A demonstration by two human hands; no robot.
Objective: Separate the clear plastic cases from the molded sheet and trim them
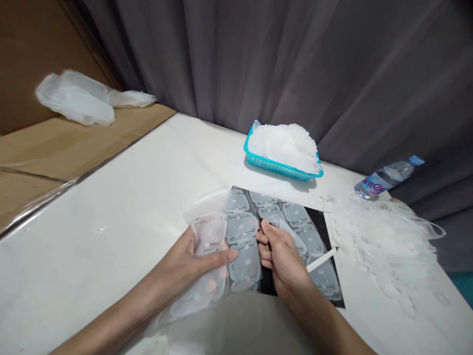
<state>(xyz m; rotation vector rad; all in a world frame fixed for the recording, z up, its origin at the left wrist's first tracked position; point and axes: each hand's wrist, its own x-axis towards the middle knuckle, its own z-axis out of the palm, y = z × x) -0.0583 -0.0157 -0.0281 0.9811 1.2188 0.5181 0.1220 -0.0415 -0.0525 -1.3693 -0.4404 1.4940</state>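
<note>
A translucent silicone sheet [244, 231] of moulded pad-like shapes lies over a black mat [325, 224] on the white table [121, 222]. My left hand [192, 261] grips the sheet's left part, thumb on top and fingers under it, lifting it a little. My right hand [281, 256] is closed in a pinch on the sheet near its middle and also holds a thin white stick-like tool [321, 260] that juts out to the right.
A turquoise basket [275, 165] heaped with white translucent pieces stands at the back. A pile of thin white trimmings [384, 236] spreads at the right. A water bottle [388, 177] lies by the curtain. Cardboard [55, 143] with crumpled plastic [81, 98] is at left.
</note>
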